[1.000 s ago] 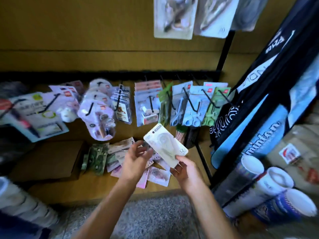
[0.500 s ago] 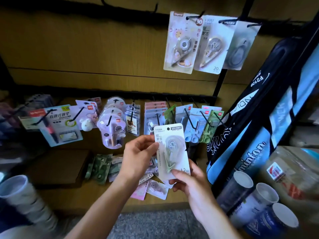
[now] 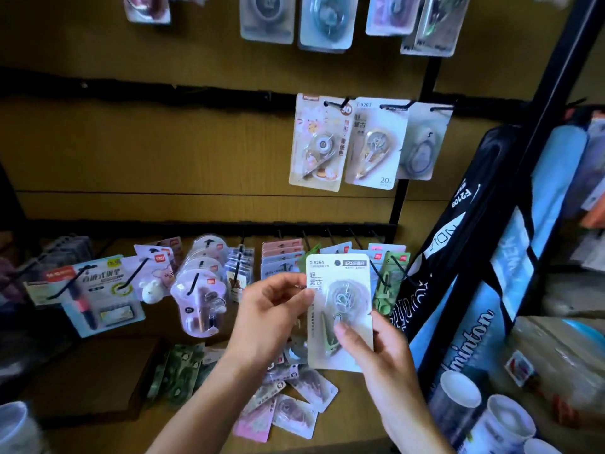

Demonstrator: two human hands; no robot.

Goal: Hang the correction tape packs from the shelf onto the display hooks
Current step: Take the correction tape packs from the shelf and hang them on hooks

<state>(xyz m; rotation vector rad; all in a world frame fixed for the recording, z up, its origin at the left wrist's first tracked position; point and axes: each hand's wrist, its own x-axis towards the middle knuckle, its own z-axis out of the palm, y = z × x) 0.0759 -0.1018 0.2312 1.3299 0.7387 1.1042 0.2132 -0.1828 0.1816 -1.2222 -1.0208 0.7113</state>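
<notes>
Both hands (image 3: 271, 309) (image 3: 376, 348) grip one correction tape pack (image 3: 340, 290); three packs (image 3: 366, 142) hang above

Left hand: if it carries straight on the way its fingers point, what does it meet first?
The left hand points right at the correction tape pack and already pinches its left edge, so that pack comes first; depth behind is unclear.

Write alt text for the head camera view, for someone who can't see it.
Two bare hands hold a white correction tape pack upright before a display wall: the left hand pinches its left edge, the right hand grips its lower part. Three similar packs hang on hooks above, more packs lie loose on the wooden shelf below.
</notes>
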